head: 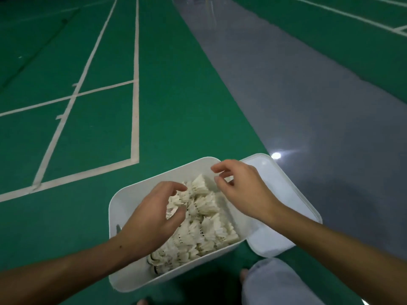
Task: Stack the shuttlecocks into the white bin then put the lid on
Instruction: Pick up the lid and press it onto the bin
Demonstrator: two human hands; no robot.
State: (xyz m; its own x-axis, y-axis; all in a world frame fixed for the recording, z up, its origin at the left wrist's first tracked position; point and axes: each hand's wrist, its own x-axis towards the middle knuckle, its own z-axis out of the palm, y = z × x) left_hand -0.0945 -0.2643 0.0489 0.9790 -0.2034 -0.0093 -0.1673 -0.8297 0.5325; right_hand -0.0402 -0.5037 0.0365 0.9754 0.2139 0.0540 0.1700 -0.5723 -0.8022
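Badminton hall: a person's left hand (pixel 154 213) pinches a row of shuttlecocks (pixel 198 219) in the white bin (pixel 123 208) on the green floor (pixel 171 102). Right hand (pixel 240 187) hovers over the bin's far end, fingers loosely curled, holding nothing. Best approach, imo: seat rows w/ gentle pressure, feathers crush easily. Lid (pixel 284 216) lies just beside, under the right wrist.
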